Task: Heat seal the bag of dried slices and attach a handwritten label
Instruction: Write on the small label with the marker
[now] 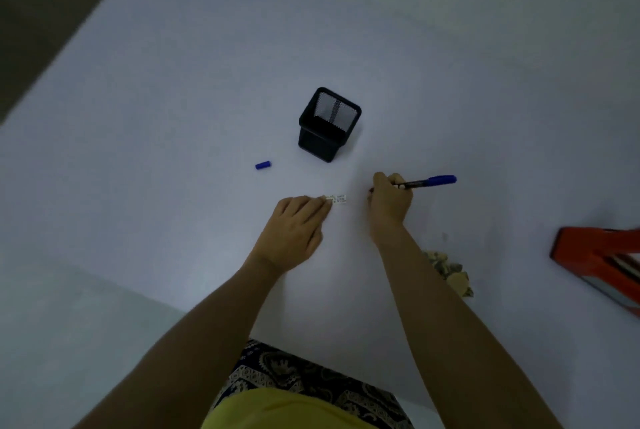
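A small white label (338, 199) with handwriting lies on the white table (173, 117). My left hand (294, 227) lies flat, its fingertips pressing the label's left end. To the right of the label, my right hand (389, 201) grips a blue marker pen (429, 181), tip down near the table and blue end pointing right. The marker's blue cap (263, 165) lies apart at the left. A clear bag of dried slices (448, 271) lies by my right forearm, partly hidden behind it.
A black mesh pen holder (329, 123) stands just beyond the hands. A red heat sealer (602, 264) sits at the right edge, cut off by the frame. The table's near edge runs close to my body.
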Tool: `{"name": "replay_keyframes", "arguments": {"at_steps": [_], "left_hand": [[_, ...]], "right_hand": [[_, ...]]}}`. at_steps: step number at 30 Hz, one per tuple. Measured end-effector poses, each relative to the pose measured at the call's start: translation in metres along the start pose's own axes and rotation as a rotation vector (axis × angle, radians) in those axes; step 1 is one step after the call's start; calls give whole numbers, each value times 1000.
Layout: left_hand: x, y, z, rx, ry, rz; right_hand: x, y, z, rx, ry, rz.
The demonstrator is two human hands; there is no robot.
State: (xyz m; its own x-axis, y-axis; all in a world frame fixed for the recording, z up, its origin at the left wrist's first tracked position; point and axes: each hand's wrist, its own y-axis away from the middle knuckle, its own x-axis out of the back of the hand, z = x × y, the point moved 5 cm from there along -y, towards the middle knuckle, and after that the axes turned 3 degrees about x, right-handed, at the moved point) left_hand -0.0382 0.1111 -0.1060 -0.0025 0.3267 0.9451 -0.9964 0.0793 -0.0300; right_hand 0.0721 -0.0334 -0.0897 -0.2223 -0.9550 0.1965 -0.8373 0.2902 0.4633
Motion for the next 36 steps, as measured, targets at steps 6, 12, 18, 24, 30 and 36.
{"name": "replay_keyframes", "arguments": {"at_steps": [6,12,18,24,30,36], "left_hand": [[14,-7,6,-34,-3,-18],[30,-33,11,-45,-66,-54],[35,-56,7,20,-16,-35],[56,-52,-12,62,86,137],[64,-26,-74,441,81,107],[58,-21,-92,522,133,4]], "right_hand": [[31,8,-12,-163,-25,-119],[45,25,-29,-220,-208,-168],[56,28,-29,-294,-279,-156],[56,28,-31,-328,-295,-149],[42,42,-35,-324,-310,-157],[30,55,-41,-241,-199,-192]]}}
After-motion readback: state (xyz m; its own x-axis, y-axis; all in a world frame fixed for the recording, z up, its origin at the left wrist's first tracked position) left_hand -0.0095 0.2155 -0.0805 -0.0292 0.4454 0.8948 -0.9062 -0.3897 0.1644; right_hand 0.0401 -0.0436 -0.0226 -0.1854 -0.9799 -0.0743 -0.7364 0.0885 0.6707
